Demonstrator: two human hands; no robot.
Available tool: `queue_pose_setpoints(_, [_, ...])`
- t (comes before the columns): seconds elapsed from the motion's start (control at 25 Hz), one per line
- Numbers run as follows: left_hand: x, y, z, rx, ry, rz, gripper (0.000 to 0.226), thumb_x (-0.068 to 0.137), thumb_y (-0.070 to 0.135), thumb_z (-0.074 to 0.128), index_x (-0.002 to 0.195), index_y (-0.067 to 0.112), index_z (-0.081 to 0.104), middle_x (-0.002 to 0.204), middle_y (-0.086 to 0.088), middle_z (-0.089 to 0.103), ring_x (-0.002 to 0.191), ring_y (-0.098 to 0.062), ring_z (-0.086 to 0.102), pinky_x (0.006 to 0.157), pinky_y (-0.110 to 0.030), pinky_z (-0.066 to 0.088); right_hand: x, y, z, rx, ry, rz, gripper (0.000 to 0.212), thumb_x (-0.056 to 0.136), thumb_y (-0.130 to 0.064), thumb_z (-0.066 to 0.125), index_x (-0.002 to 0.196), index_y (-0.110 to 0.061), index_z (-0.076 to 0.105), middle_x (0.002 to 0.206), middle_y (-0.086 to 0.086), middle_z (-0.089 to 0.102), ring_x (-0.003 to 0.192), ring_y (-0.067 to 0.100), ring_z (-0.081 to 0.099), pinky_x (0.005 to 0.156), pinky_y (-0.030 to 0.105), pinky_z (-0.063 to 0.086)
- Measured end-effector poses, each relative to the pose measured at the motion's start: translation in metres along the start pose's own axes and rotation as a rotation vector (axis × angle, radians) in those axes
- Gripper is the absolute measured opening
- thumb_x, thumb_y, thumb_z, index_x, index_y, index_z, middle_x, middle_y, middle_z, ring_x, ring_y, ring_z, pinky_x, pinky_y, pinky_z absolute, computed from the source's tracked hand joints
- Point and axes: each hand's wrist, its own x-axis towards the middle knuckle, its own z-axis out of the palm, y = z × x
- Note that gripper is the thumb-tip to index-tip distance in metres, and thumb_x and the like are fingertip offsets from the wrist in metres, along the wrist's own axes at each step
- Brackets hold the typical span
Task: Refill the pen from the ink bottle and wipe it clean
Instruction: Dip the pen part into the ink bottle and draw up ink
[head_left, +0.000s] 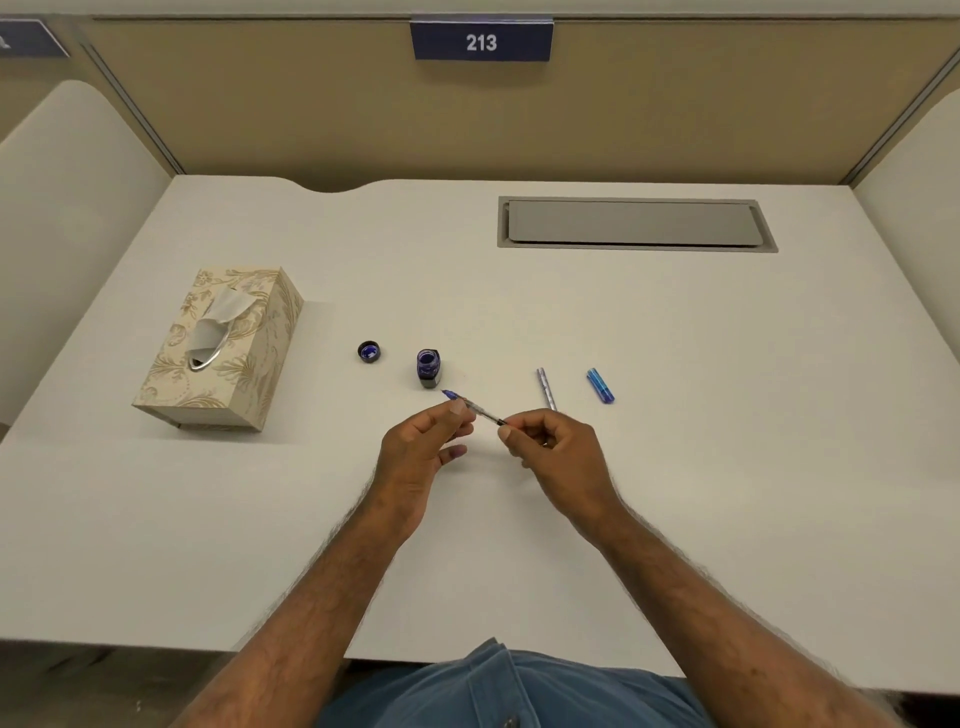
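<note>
Two hands are clamped on the slim, light, ink-slick pen section (475, 408): left hand (421, 452) near the nib, right hand (556, 447) on the converter end; a light grip is judged enough.

Both forearms are bare and hairy up to the frame edge, no sleeves, watch or rings showing. The left hand (415, 457) and right hand (558, 457) are ungloved. Blue denim-looking trousers (498, 691) with a seam and a metal button.

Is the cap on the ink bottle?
No, the ink bottle stands open, and its cap lies apart on the desk to the left of it.
</note>
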Motion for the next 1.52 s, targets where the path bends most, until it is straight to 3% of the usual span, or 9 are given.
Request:
queue_pose_setpoints(0.12, [0.008, 0.005, -0.018, 0.129, 0.037, 0.031, 0.033, 0.092, 0.034, 0.080, 0.120, 0.017, 0.079, 0.112, 0.004, 0.082, 0.108, -0.013, 0.075, 0.089, -0.031, 0.060, 0.015, -0.013, 0.003, -0.019, 0.047, 0.011, 0.004, 0.093, -0.028, 0.081, 0.096, -0.025, 0.082, 0.087, -0.008, 0.081, 0.082, 0.009, 0.075, 0.084, 0.034, 0.065])
queue_pose_setpoints(0.24, [0.023, 0.012, -0.040, 0.374, 0.115, 0.160, 0.030, 0.091, 0.035, 0.082, 0.119, 0.024, 0.078, 0.109, 0.012, 0.080, 0.098, 0.003, 0.072, 0.086, -0.017, 0.056, 0.032, -0.031, 0.007, -0.106, 0.085, -0.025, 0.002, 0.093, -0.026, 0.081, 0.095, -0.025, 0.081, 0.086, -0.011, 0.080, 0.079, 0.002, 0.071, 0.076, 0.018, 0.057])
queue_pose_setpoints(0.4, [0.052, 0.025, -0.059, 0.454, 0.107, 0.308, 0.012, 0.100, 0.029, 0.072, 0.110, 0.027, 0.077, 0.114, 0.015, 0.076, 0.103, 0.000, 0.069, 0.086, -0.017, 0.053, 0.060, -0.059, 0.014, -0.287, 0.060, -0.099, 0.003, 0.093, -0.019, 0.080, 0.095, -0.019, 0.082, 0.084, -0.012, 0.077, 0.071, -0.005, 0.062, 0.067, 0.005, 0.046])
queue_pose_setpoints(0.68, [0.109, 0.048, -0.066, 0.463, 0.102, 0.375, 0.018, 0.103, 0.029, 0.066, 0.104, 0.017, 0.080, 0.108, 0.009, 0.078, 0.109, -0.008, 0.070, 0.088, -0.018, 0.052, 0.093, -0.079, 0.027, -0.538, -0.028, -0.097, 0.004, 0.092, -0.022, 0.079, 0.092, -0.019, 0.081, 0.083, -0.007, 0.076, 0.068, -0.001, 0.060, 0.062, 0.004, 0.045])
queue_pose_setpoints(0.88, [0.131, 0.056, -0.070, 0.478, -0.004, 0.376, 0.026, 0.104, 0.034, 0.061, 0.108, 0.017, 0.080, 0.113, 0.008, 0.078, 0.111, -0.007, 0.069, 0.087, -0.015, 0.049, 0.099, -0.082, 0.031, -0.623, -0.049, -0.058, 0.006, 0.093, -0.023, 0.074, 0.094, -0.024, 0.080, 0.078, -0.009, 0.071, 0.055, 0.006, 0.058, 0.045, 0.008, 0.043])
queue_pose_setpoints(1.0, [0.141, 0.055, -0.071, 0.497, -0.059, 0.366, 0.026, 0.105, 0.036, 0.061, 0.106, 0.019, 0.080, 0.113, 0.011, 0.078, 0.110, -0.006, 0.069, 0.085, -0.019, 0.050, 0.104, -0.087, 0.033, -0.665, -0.042, -0.121, 0.011, 0.094, -0.020, 0.073, 0.101, -0.025, 0.081, 0.085, -0.009, 0.073, 0.072, 0.014, 0.066, 0.062, 0.015, 0.052])
queue_pose_setpoints(1.12, [0.147, 0.054, -0.070, 0.530, -0.114, 0.374, 0.024, 0.105, 0.035, 0.061, 0.103, 0.022, 0.081, 0.112, 0.013, 0.078, 0.108, -0.006, 0.069, 0.080, -0.019, 0.048, 0.111, -0.090, 0.036, -0.662, -0.056, -0.178, 0.016, 0.095, -0.019, 0.074, 0.106, -0.026, 0.083, 0.093, -0.007, 0.075, 0.083, 0.012, 0.067, 0.078, 0.022, 0.054])
queue_pose_setpoints(1.24, [0.151, 0.055, -0.070, 0.566, -0.187, 0.365, 0.024, 0.103, 0.035, 0.062, 0.103, 0.022, 0.081, 0.111, 0.012, 0.079, 0.107, -0.006, 0.069, 0.080, -0.019, 0.047, 0.120, -0.093, 0.039, -0.656, -0.086, -0.227, 0.016, 0.097, -0.020, 0.075, 0.110, -0.025, 0.083, 0.099, -0.008, 0.073, 0.088, 0.007, 0.066, 0.079, 0.010, 0.047])
queue_pose_setpoints(1.52, [0.162, 0.055, -0.075, 0.592, -0.319, 0.344, 0.020, 0.103, 0.031, 0.065, 0.107, 0.020, 0.081, 0.110, 0.010, 0.079, 0.107, -0.008, 0.070, 0.091, -0.034, 0.052, 0.137, -0.097, 0.053, -0.653, -0.195, -0.277, 0.025, 0.105, -0.020, 0.065, 0.124, -0.026, 0.079, 0.112, -0.004, 0.068, 0.098, 0.009, 0.065, 0.077, 0.006, 0.040])
